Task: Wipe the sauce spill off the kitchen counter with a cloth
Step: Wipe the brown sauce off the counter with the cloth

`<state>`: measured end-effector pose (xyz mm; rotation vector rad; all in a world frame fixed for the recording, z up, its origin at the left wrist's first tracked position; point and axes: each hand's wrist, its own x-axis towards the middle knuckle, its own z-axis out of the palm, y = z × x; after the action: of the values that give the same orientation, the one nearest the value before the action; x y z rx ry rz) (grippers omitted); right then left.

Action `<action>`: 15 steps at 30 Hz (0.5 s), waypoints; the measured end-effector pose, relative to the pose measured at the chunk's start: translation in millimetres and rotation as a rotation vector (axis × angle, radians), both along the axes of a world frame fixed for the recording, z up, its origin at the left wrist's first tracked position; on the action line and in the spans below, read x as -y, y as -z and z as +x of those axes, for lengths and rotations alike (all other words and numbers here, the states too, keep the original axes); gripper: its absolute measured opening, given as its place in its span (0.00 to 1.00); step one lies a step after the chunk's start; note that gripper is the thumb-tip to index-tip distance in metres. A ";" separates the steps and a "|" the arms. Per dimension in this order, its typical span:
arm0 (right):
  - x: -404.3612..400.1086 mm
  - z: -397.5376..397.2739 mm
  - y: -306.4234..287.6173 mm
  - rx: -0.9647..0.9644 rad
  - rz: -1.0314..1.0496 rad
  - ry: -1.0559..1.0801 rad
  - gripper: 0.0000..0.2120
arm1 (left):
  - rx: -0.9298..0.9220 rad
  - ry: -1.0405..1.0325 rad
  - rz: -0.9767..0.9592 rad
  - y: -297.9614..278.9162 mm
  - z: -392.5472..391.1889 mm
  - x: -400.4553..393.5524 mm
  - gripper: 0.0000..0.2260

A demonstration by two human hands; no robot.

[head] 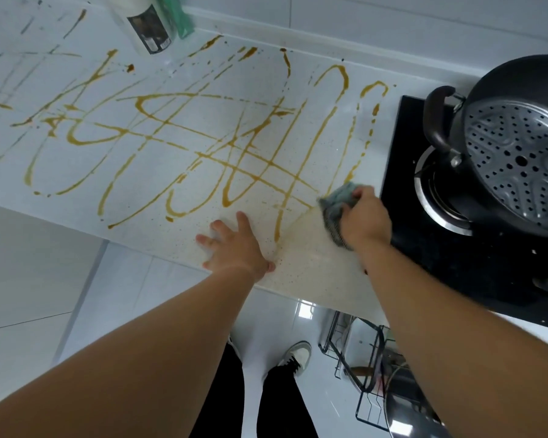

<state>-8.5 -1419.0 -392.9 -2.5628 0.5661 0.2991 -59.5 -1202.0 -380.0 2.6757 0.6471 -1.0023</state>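
While my right hand [366, 221] gripped the cloth [337, 210] bunched under its curled fingers, sauce [203, 153] streaked the counter [76, 172] beyond. My left hand [234, 248] lay flat, fingers spread, holding nothing.

Bright, even, cool light fills the wide-angle frame, leaving only faint shadows on the pale surface [76, 172], a white glare patch on the floor [304, 311] at lower centre, strong bending of straight lines toward the edges, and motion blur around the right hand [366, 216].
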 end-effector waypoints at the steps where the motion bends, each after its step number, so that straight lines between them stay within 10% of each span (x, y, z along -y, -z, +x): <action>1: 1.3 5.5 3.5 -0.007 -0.001 0.076 0.09 | -0.001 -0.001 0.000 -0.5 0.0 -0.1 0.58; 7: -47.2 -81.3 4.0 0.063 0.090 -0.522 0.16 | 0.005 0.028 -0.009 -4.5 -2.2 -2.3 0.58; 12: -5.1 -6.4 2.2 -0.019 -0.086 0.027 0.14 | -0.051 0.068 -0.078 -13.0 -3.2 -15.8 0.57; 15: -69.1 -45.4 -7.2 0.011 0.064 -0.067 0.25 | -0.045 0.092 -0.122 -24.6 -4.7 -34.1 0.52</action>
<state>-54.0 -1349.8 -385.8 -2.5233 0.4594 0.3206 -64.2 -1167.9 -355.4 2.6042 0.4589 -1.0917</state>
